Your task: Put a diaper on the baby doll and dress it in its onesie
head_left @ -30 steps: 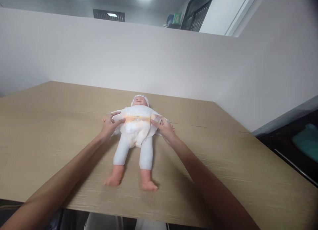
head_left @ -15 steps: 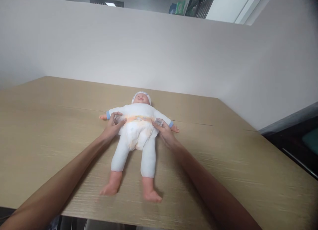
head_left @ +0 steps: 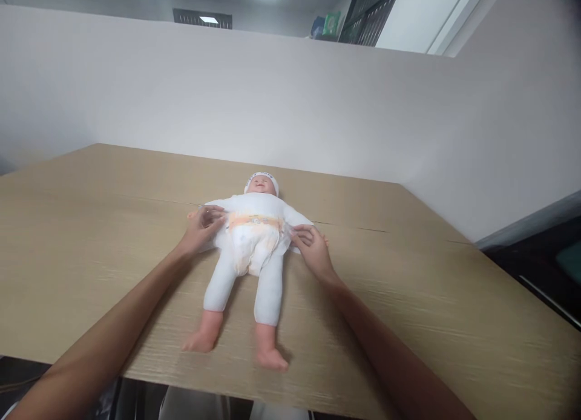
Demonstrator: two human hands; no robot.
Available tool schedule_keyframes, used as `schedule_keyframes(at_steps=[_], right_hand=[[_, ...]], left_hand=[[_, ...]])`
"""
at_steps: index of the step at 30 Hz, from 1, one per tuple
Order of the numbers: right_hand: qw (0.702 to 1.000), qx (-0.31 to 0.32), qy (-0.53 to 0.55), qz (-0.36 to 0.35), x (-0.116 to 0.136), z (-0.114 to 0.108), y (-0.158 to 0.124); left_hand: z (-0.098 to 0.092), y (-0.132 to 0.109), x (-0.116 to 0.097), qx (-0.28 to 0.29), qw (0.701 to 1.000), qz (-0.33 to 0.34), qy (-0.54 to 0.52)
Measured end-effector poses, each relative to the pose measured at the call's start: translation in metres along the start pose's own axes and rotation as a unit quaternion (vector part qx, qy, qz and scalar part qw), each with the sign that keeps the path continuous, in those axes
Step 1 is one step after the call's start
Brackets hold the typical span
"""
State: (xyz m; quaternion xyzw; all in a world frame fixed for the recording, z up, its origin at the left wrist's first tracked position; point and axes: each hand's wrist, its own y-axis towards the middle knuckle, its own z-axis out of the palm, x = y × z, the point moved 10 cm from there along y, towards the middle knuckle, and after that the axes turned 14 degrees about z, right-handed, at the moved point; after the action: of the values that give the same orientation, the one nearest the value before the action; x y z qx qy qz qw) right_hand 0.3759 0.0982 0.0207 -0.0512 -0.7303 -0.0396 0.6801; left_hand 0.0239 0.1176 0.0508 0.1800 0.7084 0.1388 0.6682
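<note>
Diaper (head_left: pixel 249 243): white, faint print
Waistband (head_left: pixel 255 221): orange, small printed design
Clothes (head_left: pixel 269 290): white
Hat (head_left: pixel 275 182): white, dark printed marks
Doll feet (head_left: pixel 203 339): pinkish-orange
Table (head_left: pixel 408 305): light tan, streaky grain
Wall (head_left: pixel 254 99): pale grey
Packet (head_left: pixel 331 24): green

Left hand (head_left: pixel 200 231) and right hand (head_left: pixel 315 250): both bare, with slender fingers (head_left: pixel 303 228). Behind each hand, the left forearm (head_left: pixel 118 323) and right forearm (head_left: pixel 381 347), likewise bare, broaden gradually.
</note>
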Motion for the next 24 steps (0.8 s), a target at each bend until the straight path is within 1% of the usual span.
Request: schedule_keyframes(at_steps=[2,3,4,6,7,10,12,14,16,19,20,22,24], right_hand=[[0.999,-0.009,-0.038,-0.016,0.002,-0.013,-0.010],[0.996,-0.016,-0.079,-0.036,0.005,-0.018,-0.014],[0.989,-0.025,-0.131,-0.061,0.009,-0.023,-0.018],[0.965,-0.041,-0.231,-0.115,0.017,-0.026,-0.024],[0.954,-0.045,-0.263,-0.133,0.020,-0.025,-0.026],[0.937,-0.047,-0.305,-0.164,0.024,-0.018,-0.029],[0.915,-0.049,-0.350,-0.194,0.027,-0.007,-0.035],[0.893,-0.043,-0.390,-0.222,0.030,0.004,-0.041],[0.885,-0.013,-0.398,-0.242,0.032,0.014,-0.046],[0.882,0.057,-0.387,-0.263,0.031,0.029,-0.051],[0.881,0.069,-0.386,-0.266,0.030,0.032,-0.051],[0.883,0.072,-0.381,-0.264,0.029,0.034,-0.050],[0.891,0.067,-0.366,-0.261,0.027,0.034,-0.047]], left_hand=[[-0.010,-0.006,-0.007,0.024,0.997,0.031,0.062],[-0.016,-0.011,-0.009,0.036,0.994,0.042,0.095],[-0.020,-0.015,-0.010,0.049,0.989,0.051,0.127],[-0.027,-0.023,-0.010,0.082,0.975,0.072,0.195],[-0.029,-0.025,-0.010,0.101,0.964,0.088,0.230],[-0.028,-0.027,-0.011,0.148,0.926,0.140,0.318],[-0.026,-0.025,-0.010,0.159,0.911,0.159,0.346],[-0.023,-0.023,-0.009,0.164,0.903,0.163,0.362],[-0.020,-0.022,-0.009,0.168,0.897,0.169,0.372],[-0.015,-0.023,-0.013,0.169,0.890,0.188,0.378],[-0.013,-0.023,-0.014,0.170,0.888,0.194,0.380],[-0.008,-0.025,-0.016,0.175,0.884,0.204,0.383],[0.000,-0.028,-0.017,0.195,0.879,0.216,0.377]])
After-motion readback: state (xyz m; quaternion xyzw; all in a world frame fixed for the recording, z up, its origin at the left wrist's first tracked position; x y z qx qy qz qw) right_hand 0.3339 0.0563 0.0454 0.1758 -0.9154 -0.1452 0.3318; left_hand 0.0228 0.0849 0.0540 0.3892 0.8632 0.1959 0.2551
